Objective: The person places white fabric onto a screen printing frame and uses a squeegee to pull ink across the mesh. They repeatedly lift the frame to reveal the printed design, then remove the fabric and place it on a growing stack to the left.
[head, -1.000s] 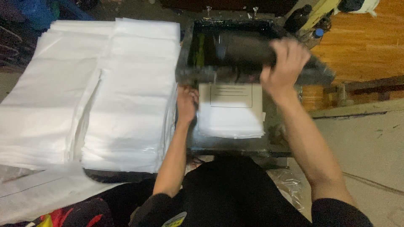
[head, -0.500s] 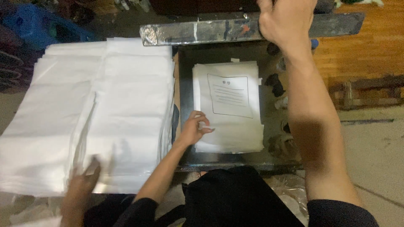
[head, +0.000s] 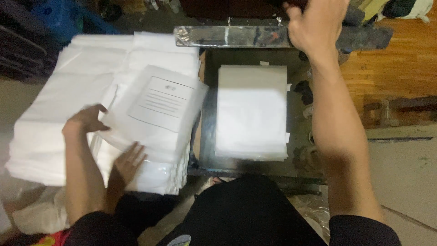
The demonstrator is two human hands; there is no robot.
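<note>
My right hand (head: 317, 28) is shut on the raised printing screen frame (head: 227, 36) at the top, holding it up over the dark platen (head: 207, 136). A blank white sheet stack (head: 251, 111) lies on the platen. A white sheet with a printed box (head: 159, 109) hovers tilted over the left pile. My left hand (head: 129, 160) is under its front edge, fingers apart and just touching it. Another person's hand (head: 84, 122) grips the sheet's left edge.
Tall piles of white sheets (head: 59, 114) fill the table's left side. A wooden floor (head: 400, 64) lies at the right, with dark clutter and blue objects (head: 68, 18) at the back left. My black-clothed lap (head: 246, 214) is at the bottom.
The printed sheet has left the platen and moved left over the pile. My left hand went with it. The other person's hand rose and took its edge. The screen stays raised.
</note>
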